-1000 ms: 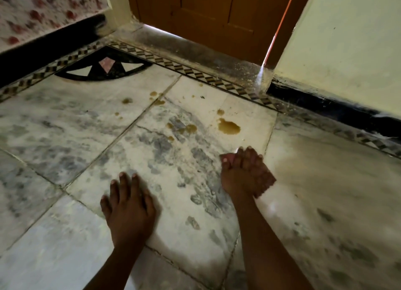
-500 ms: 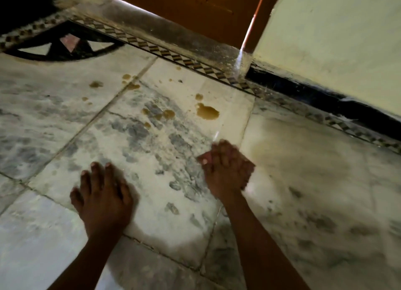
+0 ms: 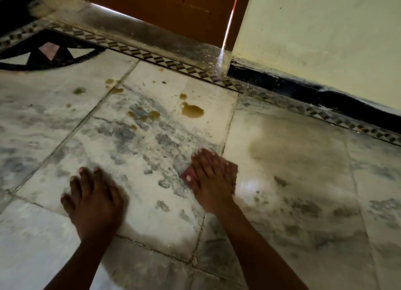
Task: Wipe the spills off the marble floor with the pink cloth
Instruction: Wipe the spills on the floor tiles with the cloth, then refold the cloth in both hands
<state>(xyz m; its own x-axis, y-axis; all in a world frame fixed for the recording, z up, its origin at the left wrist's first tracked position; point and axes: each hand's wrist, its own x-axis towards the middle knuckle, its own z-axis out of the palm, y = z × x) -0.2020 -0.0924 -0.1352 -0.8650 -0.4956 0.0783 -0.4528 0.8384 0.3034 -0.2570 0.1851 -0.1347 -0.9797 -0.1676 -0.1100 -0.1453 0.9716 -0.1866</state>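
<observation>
My right hand [image 3: 211, 181] presses flat on the pink cloth [image 3: 231, 170], which shows only at its edges around my fingers, on the marble floor [image 3: 152, 203]. A big yellow-brown spill [image 3: 192, 111] lies on the tile beyond the cloth, apart from it. Smaller spots [image 3: 144, 115] sit left of it, and more drops [image 3: 114, 88] lie near the tile seam further left. A dull smeared patch [image 3: 282, 146] spreads on the tile to the right of the cloth. My left hand [image 3: 94, 199] rests palm down on the floor, fingers spread, holding nothing.
A wooden door [image 3: 173, 9] stands ahead behind a grey threshold [image 3: 152, 38]. A patterned border strip [image 3: 173, 64] runs along it. A pale wall [image 3: 325, 40] with a black skirting [image 3: 303, 88] lies at the right. A black inlay motif [image 3: 47, 55] is at the far left.
The view shifts between frames. My right hand with the cloth has slid a little left and nearer on the tile, and more of the cloth shows. My left hand stays planted.
</observation>
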